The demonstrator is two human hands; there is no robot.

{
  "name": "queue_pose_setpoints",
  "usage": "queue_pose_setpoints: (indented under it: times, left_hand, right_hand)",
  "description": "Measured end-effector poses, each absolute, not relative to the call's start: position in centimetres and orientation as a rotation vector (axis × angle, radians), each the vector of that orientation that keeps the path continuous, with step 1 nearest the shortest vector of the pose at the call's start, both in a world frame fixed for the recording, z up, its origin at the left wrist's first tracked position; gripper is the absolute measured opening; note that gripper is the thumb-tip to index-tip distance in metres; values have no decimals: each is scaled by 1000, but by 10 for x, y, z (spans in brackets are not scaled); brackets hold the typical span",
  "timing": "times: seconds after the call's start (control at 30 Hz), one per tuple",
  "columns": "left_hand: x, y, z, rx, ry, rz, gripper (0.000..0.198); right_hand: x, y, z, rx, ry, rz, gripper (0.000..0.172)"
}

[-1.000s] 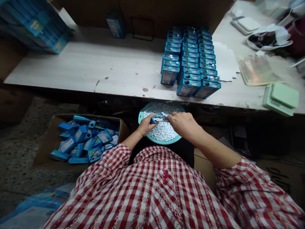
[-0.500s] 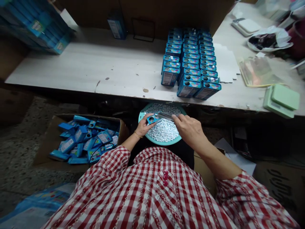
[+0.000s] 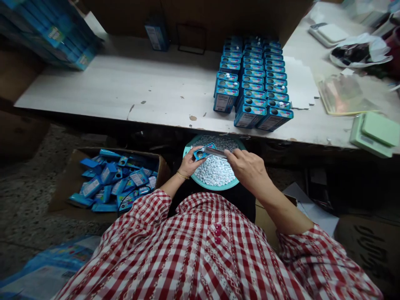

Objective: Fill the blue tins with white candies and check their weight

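My left hand (image 3: 190, 163) grips a small blue box (image 3: 200, 154) with a round dark opening in its top. Between the fingers of my right hand (image 3: 246, 166) is a narrow, see-through scoop-like tool (image 3: 217, 152). Its far end lies over the top of the box, beside or at the opening; I cannot tell whether it reaches inside. Both hands are above a turquoise basin (image 3: 213, 188) holding many small white pellets (image 3: 215, 171).
A carton (image 3: 62, 196) of jumbled blue boxes (image 3: 117, 179) stands at left. On the white table (image 3: 109, 91) are rows of upright blue boxes (image 3: 253, 98), a green scale (image 3: 376, 132) and stacked blue packs (image 3: 59, 37). The table's front edge runs just beyond the basin.
The tool's end has moved left, farther over the box's top. The box stays in my left hand. The whole view has shifted slightly, with the table things appearing farther right.
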State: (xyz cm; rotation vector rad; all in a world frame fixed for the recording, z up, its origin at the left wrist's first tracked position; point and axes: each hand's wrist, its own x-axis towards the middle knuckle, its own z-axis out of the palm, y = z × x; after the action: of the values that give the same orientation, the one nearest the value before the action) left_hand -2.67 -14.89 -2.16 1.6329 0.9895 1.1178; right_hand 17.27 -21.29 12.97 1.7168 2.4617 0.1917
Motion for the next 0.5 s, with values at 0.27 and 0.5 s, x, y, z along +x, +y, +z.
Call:
queue_pose_setpoints:
  times: [0.27, 0.5]
  left_hand:
    - [-26, -136, 8, 1710, 923, 1108, 42]
    - [-5, -97, 44, 1738, 933, 1126, 43]
  right_hand:
    - [182, -208, 126, 1765, 2660, 268, 32]
    - [211, -213, 121, 2434, 2772, 104, 36]
